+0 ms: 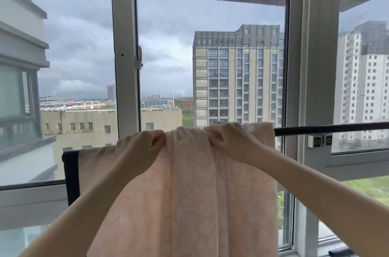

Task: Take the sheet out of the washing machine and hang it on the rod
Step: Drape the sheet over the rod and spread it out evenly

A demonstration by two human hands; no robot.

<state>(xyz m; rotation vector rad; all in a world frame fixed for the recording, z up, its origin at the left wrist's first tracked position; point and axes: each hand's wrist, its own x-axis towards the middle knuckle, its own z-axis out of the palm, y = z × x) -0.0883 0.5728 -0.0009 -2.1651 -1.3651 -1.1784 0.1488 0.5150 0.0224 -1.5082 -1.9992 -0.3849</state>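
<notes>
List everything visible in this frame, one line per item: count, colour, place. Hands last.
sheet: one, pale pink with a faint pattern, draped over the rod, hanging down centre
rod: one, black, horizontal across the window, bare part at right
rack frame: one, dark, upright at left below the rod
window frame: grey-white uprights, behind the rod
left hand: one, gripping bunched sheet at the rod
right hand: one, gripping the sheet's top right of centre

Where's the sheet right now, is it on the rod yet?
In the head view the pink sheet is draped over the black rod at centre frame before the window, bunched where the left hand and right hand grip it.
</notes>
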